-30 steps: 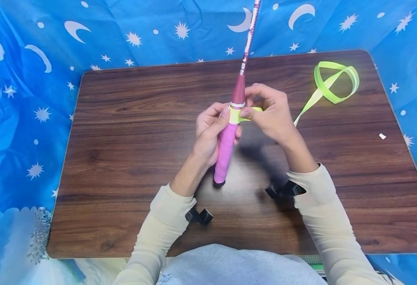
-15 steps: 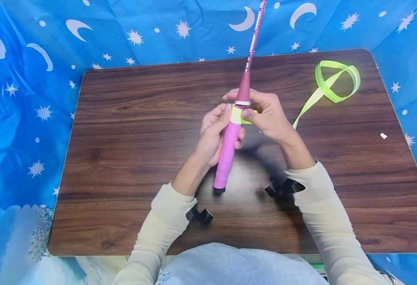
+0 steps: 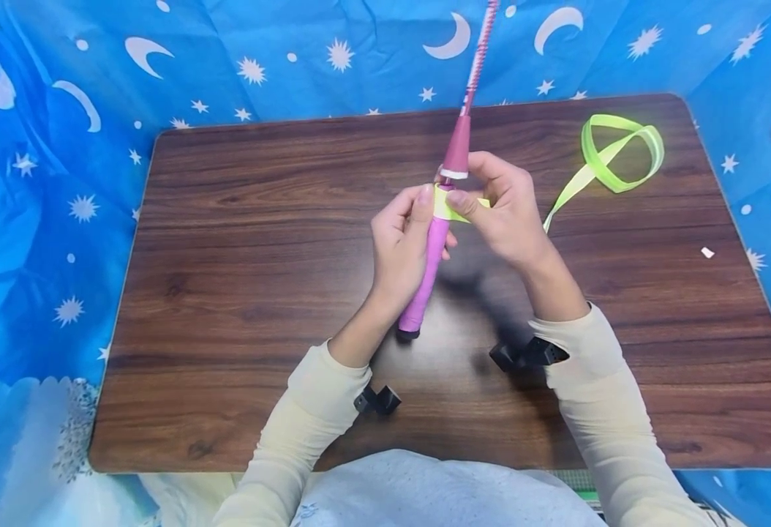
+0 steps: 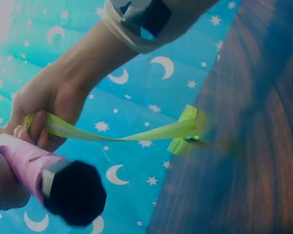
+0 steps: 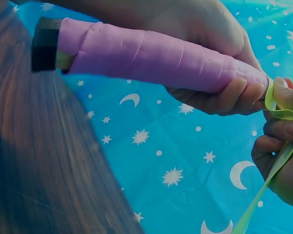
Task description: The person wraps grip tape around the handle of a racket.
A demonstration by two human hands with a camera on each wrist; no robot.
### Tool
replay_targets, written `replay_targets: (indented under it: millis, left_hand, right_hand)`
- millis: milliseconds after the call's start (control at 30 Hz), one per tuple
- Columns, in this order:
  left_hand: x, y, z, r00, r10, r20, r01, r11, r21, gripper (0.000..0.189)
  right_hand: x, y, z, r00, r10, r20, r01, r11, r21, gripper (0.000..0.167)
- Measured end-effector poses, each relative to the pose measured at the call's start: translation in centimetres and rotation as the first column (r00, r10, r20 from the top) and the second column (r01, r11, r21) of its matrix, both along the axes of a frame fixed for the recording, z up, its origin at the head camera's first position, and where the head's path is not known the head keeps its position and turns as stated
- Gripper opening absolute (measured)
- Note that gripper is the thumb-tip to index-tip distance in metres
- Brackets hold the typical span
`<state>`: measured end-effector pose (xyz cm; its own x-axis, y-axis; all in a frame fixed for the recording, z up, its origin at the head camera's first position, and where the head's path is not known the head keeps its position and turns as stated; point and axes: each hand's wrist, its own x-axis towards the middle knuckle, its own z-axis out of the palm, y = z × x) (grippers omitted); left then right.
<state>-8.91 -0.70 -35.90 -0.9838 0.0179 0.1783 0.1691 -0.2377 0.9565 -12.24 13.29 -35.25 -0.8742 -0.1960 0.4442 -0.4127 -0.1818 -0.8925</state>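
A badminton racket with a maroon cone and pink-wrapped handle is held tilted above the table, its black butt cap toward the person. My left hand grips the upper handle, its thumb on a yellow-green tape band just below the cone. With thumb and fingers, my right hand pinches the tape beside the handle. In the right wrist view the tape tail hangs from the right hand. The racket's head lies outside every view.
Loose tape lies looped at the back right of the brown wooden table. A small white scrap rests near the right edge. A blue curtain with moons and stars stands behind the table.
The racket and my left hand have shifted slightly up and right. My right fingertips reached left behind the cone half a second ago and are now back at its right side. The looped tape stays put.
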Motion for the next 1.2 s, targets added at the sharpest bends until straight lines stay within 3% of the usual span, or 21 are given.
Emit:
replay_targets:
  millis: [133, 267, 333, 400, 500, 567, 633, 733, 833, 900, 967, 1100, 1200]
  left_hand:
    - [0.0, 0.2, 0.1, 1.000, 0.020, -0.015, -0.019, 0.998, 0.065, 0.019]
    - [-0.4, 0.1, 0.2, 1.000, -0.005, -0.025, 0.007, 0.997, 0.082, 0.014]
    - [-0.4, 0.1, 0.1, 0.999, -0.029, -0.030, 0.030, 0.999, 0.034, 0.018]
    - [-0.2, 0.0, 0.0, 0.997, -0.059, -0.051, 0.055, 0.996, -0.068, 0.024]
    - [-0.1, -0.1, -0.4, 0.992, -0.087, -0.095, 0.066, 0.976, -0.208, 0.044]
    - [0.0, -0.1, -0.6, 0.986, -0.090, -0.137, 0.053, 0.966, -0.253, 0.053]
    - [-0.1, 0.0, -0.9, 0.983, -0.076, -0.165, 0.039, 0.975, -0.221, 0.053]
    - [-0.2, 0.1, -1.3, 0.983, -0.057, -0.177, 0.035, 0.991, -0.129, 0.050]
    - [-0.3, 0.1, -1.7, 0.982, -0.048, -0.181, 0.037, 0.997, -0.067, 0.047]
    - [-0.3, 0.0, -1.8, 0.982, -0.055, -0.180, 0.048, 0.998, -0.047, 0.046]
    - [-0.3, 0.0, -1.9, 0.984, -0.072, -0.162, 0.069, 0.997, -0.023, 0.046]
    - [-0.2, -0.1, -1.8, 0.988, -0.127, -0.087, 0.133, 0.989, 0.071, 0.045]
    - [-0.1, -0.1, -1.8, 0.981, -0.189, -0.035, 0.192, 0.970, 0.149, 0.045]
  right_hand:
    - [-0.2, -0.1, 0.0, 1.000, 0.014, 0.006, -0.014, 1.000, -0.011, 0.016]
    - [-0.2, 0.0, -0.3, 1.000, -0.016, -0.009, 0.015, 0.997, -0.077, 0.021]
    - [-0.2, 0.1, -0.3, 0.999, -0.047, -0.018, 0.045, 0.993, -0.111, 0.017]
    - [-0.3, 0.3, -0.1, 0.996, -0.083, -0.029, 0.079, 0.988, -0.134, 0.015]
    - [-0.5, 0.4, 0.5, 0.991, -0.126, -0.048, 0.117, 0.981, -0.154, 0.018]
    - [-0.5, 0.5, 0.8, 0.989, -0.138, -0.048, 0.130, 0.981, -0.142, 0.020]
    - [-0.5, 0.7, 1.1, 0.987, -0.154, -0.033, 0.151, 0.985, -0.085, 0.021]
    - [-0.6, 1.1, 1.8, 0.982, -0.190, 0.015, 0.187, 0.975, 0.121, 0.016]
    - [-0.6, 1.8, 2.6, 0.975, -0.222, 0.027, 0.195, 0.902, 0.386, 0.002]
    - [-0.5, 2.2, 3.0, 0.977, -0.210, 0.031, 0.169, 0.857, 0.487, 0.008]
    - [-0.5, 2.6, 3.1, 0.984, -0.176, 0.033, 0.132, 0.836, 0.533, 0.012]
    - [-0.5, 3.1, 3.0, 0.995, -0.070, 0.075, 0.020, 0.849, 0.528, 0.014]
    - [-0.6, 3.4, 2.8, 0.993, -0.010, 0.114, -0.051, 0.851, 0.522, 0.014]
